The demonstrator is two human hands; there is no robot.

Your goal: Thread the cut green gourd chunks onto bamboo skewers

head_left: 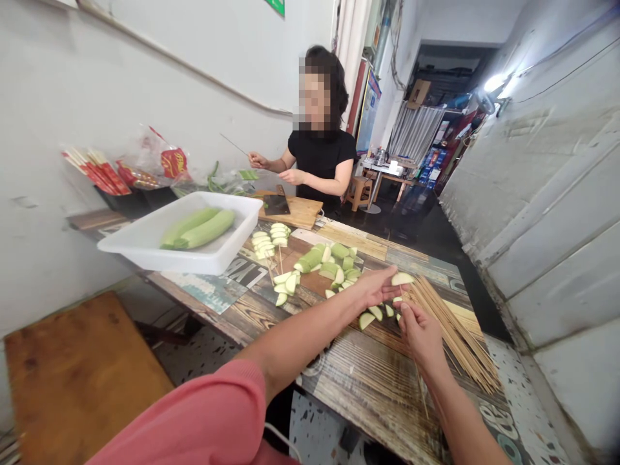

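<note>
My left hand [380, 285] reaches over the table with a pale half-round zucchini slice [402, 279] held at its fingertips. Just below it, my right hand [420, 329] pinches a thin bamboo skewer [420, 381] whose lower end points toward me. The skewer's upper end meets the slice; whether it has pierced it is hard to tell. Loose zucchini slices [367, 320] lie under my hands. Past my left wrist sits a pile of cut zucchini [334, 263]. A bundle of bamboo skewers [455, 336] lies beside my right hand.
Skewered zucchini slices [264, 245] lie left of the pile. A white tray [237, 242] holds two whole zucchini [206, 229]. Beyond are a cutting board [305, 212] with a cleaver [277, 205] and a person in black [322, 155] holding a skewer. A wooden stool [82, 374] stands at lower left.
</note>
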